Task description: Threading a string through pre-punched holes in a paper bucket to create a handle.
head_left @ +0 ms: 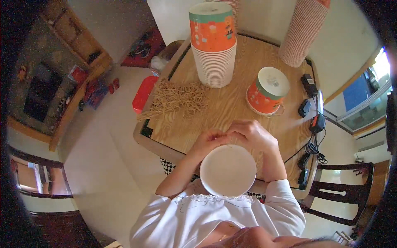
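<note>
A round white paper bucket (228,170) sits close to my body at the table's near edge, its plain white circle facing up. I cannot tell whether that circle is its base or its inside. At its far rim my left hand (210,141) and my right hand (252,134) meet with fingers pinched. A short bit of tan twine (230,145) shows below the fingertips; most of it is hidden. Beyond my right hand an orange and green paper bucket (266,93) stands upside down, with a twine loop at its lower rim. Past my left hand lies a loose heap of twine (178,99).
A tall stack of upturned paper buckets (214,49) stands at the table's far side. Another stack (304,35) leans at the far right corner. Black adapters and cables (310,153) line the right edge. A red container (144,94) is at the left edge, a dark chair (341,192) at right.
</note>
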Motion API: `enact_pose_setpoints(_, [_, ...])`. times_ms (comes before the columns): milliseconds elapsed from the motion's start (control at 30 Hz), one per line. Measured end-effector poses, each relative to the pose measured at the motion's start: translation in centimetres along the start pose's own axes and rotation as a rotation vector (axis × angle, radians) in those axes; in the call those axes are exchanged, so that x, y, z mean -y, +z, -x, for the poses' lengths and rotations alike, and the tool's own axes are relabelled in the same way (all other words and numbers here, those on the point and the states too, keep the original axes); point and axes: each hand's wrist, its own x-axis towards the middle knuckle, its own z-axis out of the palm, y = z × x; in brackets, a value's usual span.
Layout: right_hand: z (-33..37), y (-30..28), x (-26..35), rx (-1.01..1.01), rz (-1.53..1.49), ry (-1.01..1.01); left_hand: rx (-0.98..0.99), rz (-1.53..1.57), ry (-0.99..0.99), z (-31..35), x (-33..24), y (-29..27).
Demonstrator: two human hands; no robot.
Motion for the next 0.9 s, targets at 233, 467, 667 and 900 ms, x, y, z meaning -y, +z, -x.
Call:
enact_pose_setpoints(233, [-0.1, -0.2, -0.1, 0.001, 0.058, -0.04, -0.029, -0.03, 0.063, -0.4, 1.1, -0.4])
enact_pose_setpoints(467, [0.1, -0.1, -0.5, 0.058, 0.177, -0.036, -0.013, 0.0, 0.08, -0.2, 0.4, 0.1])
enact_pose_setpoints(667, [-0.1, 1.3, 0.2, 0.063, 0.171, -0.103, -0.045, -0.091, 0.125, 0.8, 1.3, -0.3])
enact_pose_setpoints(900, [-0.3, 0.3, 3.7, 0.04, 0.26, -0.16, -0.039, -0.506, 0.321, 3.1, -0.9, -0.3])
